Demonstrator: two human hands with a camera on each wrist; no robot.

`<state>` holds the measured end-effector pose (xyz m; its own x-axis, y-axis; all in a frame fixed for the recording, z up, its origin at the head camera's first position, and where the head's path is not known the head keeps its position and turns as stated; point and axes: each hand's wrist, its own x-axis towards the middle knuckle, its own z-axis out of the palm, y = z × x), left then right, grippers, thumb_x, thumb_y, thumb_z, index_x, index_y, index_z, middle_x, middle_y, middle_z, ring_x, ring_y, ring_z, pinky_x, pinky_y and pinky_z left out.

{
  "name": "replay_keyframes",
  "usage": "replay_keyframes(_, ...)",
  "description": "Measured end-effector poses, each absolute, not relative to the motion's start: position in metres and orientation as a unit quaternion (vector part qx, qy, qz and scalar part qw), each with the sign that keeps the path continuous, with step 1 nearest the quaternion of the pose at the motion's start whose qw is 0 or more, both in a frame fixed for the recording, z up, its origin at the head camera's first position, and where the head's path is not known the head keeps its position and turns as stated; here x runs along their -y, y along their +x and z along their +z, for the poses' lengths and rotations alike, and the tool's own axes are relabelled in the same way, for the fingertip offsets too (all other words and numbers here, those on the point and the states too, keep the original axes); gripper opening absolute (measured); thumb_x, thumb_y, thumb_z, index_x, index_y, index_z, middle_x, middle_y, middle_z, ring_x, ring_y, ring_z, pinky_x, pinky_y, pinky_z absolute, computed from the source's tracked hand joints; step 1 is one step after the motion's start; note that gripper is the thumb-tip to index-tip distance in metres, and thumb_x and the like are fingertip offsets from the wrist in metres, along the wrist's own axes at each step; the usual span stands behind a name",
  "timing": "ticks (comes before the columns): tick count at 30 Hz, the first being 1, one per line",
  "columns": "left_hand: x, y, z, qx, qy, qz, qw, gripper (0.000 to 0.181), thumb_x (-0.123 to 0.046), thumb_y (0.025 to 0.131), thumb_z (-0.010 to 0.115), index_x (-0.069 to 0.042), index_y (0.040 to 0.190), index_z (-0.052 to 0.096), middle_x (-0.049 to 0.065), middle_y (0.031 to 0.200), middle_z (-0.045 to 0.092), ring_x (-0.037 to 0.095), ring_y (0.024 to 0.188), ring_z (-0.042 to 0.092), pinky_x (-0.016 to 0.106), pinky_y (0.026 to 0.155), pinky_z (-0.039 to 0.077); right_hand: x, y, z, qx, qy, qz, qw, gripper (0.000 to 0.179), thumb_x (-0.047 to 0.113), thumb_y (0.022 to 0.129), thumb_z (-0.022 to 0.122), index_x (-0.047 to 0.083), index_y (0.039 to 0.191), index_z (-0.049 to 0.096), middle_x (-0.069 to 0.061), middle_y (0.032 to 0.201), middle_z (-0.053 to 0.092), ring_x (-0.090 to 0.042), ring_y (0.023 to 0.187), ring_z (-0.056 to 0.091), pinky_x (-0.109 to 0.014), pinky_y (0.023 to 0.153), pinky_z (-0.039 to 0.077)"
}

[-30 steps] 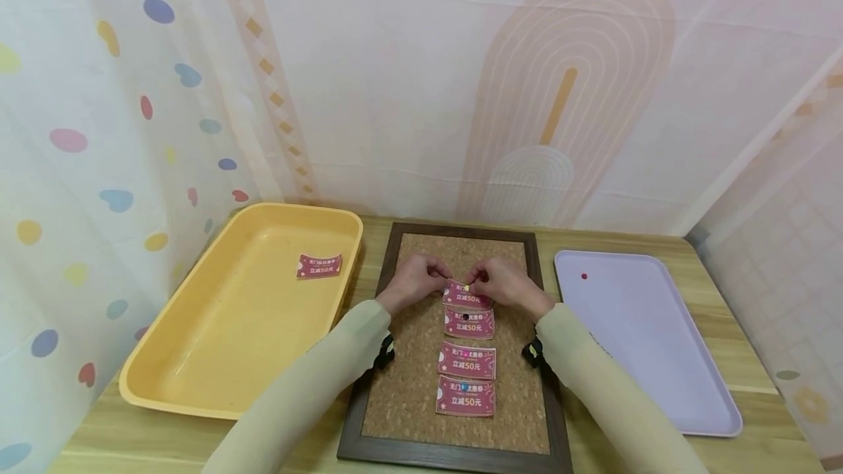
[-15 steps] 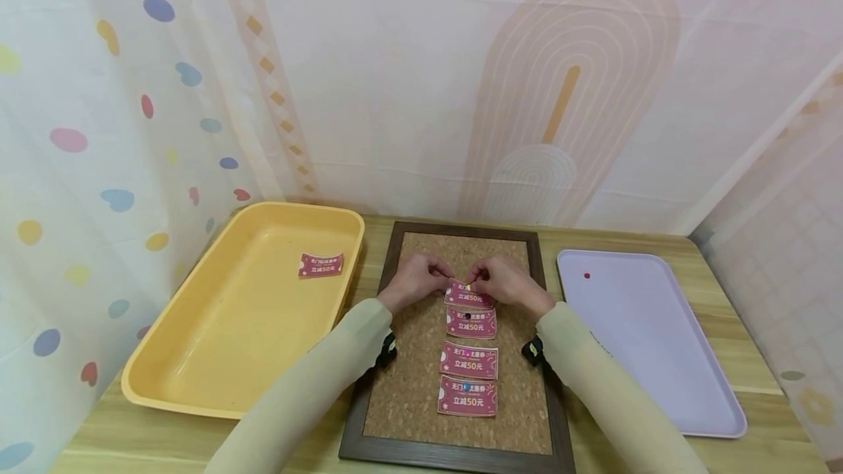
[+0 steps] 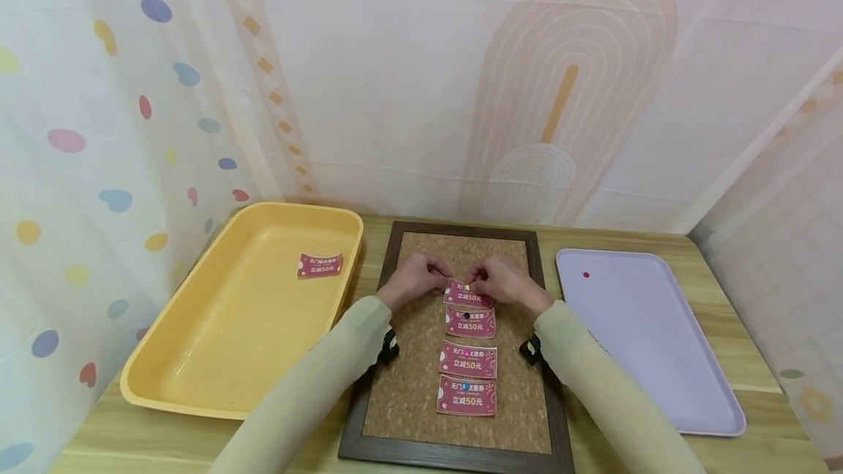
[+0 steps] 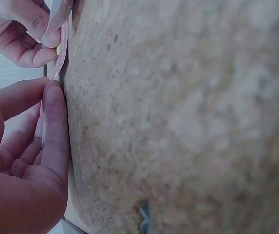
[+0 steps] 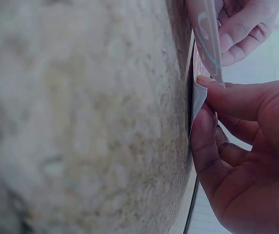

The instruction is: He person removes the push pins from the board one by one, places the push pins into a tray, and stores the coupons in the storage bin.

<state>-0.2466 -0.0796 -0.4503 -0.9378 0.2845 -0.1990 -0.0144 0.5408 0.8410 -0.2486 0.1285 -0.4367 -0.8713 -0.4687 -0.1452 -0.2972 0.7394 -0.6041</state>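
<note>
In the head view, both hands meet at the top red coupon [image 3: 469, 297] on the framed cork board [image 3: 402, 393]. My left hand [image 3: 415, 280] pinches its upper left corner between thumb and forefinger. With thumb and forefinger, my right hand [image 3: 506, 284] pinches the right part of its upper edge. A yellow pushpin [image 4: 58, 49] sits on this coupon by the right fingertips. Beneath it is a column of further coupons: one with a black pin [image 3: 467, 316], one with a pink pin [image 3: 465, 352], one with a blue pin [image 3: 465, 387]. The right wrist view shows the coupon's edge [image 5: 198, 105] bent up.
A yellow tray [image 3: 197, 357] stands on the left, holding one more coupon [image 3: 319, 266]. To the right lies a shallow lilac tray [image 3: 658, 342] with a small red pin [image 3: 586, 275]. A patterned curtain [image 3: 395, 79] hangs behind the wooden table [image 3: 718, 276].
Almost nothing differs. Both hands stay on the top coupon, and the whole head view shifts by a few pixels.
</note>
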Motion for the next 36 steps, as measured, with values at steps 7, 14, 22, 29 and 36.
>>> replay_keyframes(7,0.0792,-0.2454,-0.4514,-0.865,0.078,0.472,0.149,0.009,-0.007,0.094,0.073,-0.003,0.101,0.077,0.005,0.085,0.073,0.014,0.072,0.066,0.026,0.066,0.054,-0.1288,-0.2494,-0.4379,-0.92,-0.218,-0.292,0.145,0.004,0.006,0.094,0.071,0.007,0.096,0.075,0.001,0.08,0.067,-0.01,0.066,0.056,-0.025,0.06,0.044)
replay_keyframes(14,0.0782,-0.2449,-0.4501,-0.869,0.081,0.468,0.142,0.008,-0.006,0.093,0.073,-0.002,0.099,0.077,0.005,0.083,0.072,0.014,0.07,0.065,0.025,0.064,0.052,-0.1286,-0.2501,-0.4383,-0.917,-0.216,-0.299,0.149,0.005,0.004,0.094,0.07,0.007,0.093,0.074,0.001,0.079,0.066,-0.011,0.065,0.055,-0.025,0.059,0.043)
replay_keyframes(22,0.0778,-0.2459,-0.4524,-0.872,0.076,0.463,0.14,0.007,-0.007,0.093,0.074,-0.002,0.097,0.077,0.004,0.083,0.073,0.012,0.07,0.064,0.023,0.064,0.051,-0.128,-0.251,-0.4416,-0.908,-0.205,-0.327,0.161,0.006,0.003,0.096,0.068,0.004,0.095,0.073,-0.002,0.08,0.066,-0.012,0.065,0.056,-0.025,0.058,0.046)
replay_keyframes(29,0.0781,-0.2457,-0.4528,-0.875,0.079,0.458,0.138,0.007,-0.007,0.093,0.074,-0.003,0.097,0.078,0.004,0.083,0.072,0.012,0.071,0.063,0.023,0.064,0.051,-0.128,-0.2506,-0.4419,-0.908,-0.2,-0.33,0.164,0.005,0.003,0.097,0.068,0.004,0.096,0.073,-0.002,0.081,0.066,-0.012,0.067,0.056,-0.026,0.058,0.045)
replay_keyframes(36,0.0784,-0.246,-0.4527,-0.871,0.08,0.463,0.141,0.008,-0.008,0.094,0.073,-0.002,0.099,0.077,0.005,0.084,0.073,0.013,0.072,0.064,0.024,0.065,0.052,-0.1291,-0.2517,-0.4407,-0.906,-0.204,-0.33,0.168,0.005,0.002,0.097,0.068,0.003,0.096,0.073,-0.003,0.082,0.066,-0.013,0.068,0.055,-0.026,0.059,0.045)
